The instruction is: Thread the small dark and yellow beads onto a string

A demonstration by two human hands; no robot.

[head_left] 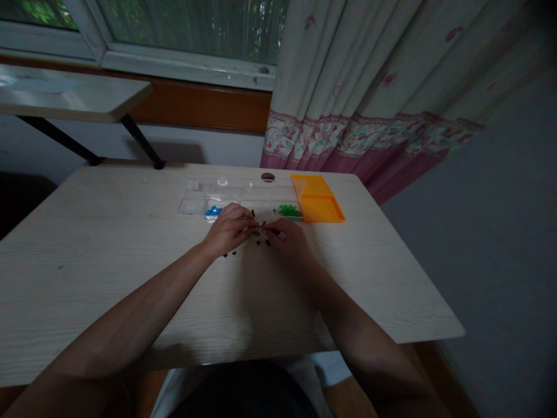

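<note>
Far left, a raised shelf (73, 96) on dark supports stands at the back of a pale, wood-grained bench (104, 244). To its right, a clear compartmented box (252, 193) lies along the bench's rear, below the window (191, 29); blue pieces (213, 211) are heaped in a front compartment left of its middle. In front of these, two dark pieces (225, 255) lie on the bench. Next comes the left hand (228, 229), palm down, its grip drawn nearly together at the fingertips (whether it has hold of a piece cannot be told at this scale). Below its fingers is a yellow piece (244, 249), and beside that, more small dark fragments (268, 242) are scattered between the hands. The right hand (289, 238) meets the left at the fingertips, its grip likewise narrowed, its contents too small to identify. Behind it, green pieces (288, 211) fill part of the box's right front compartment. An orange tray (322, 208) adjoins the box's right end; a patterned curtain (369, 87) hangs beyond.
</note>
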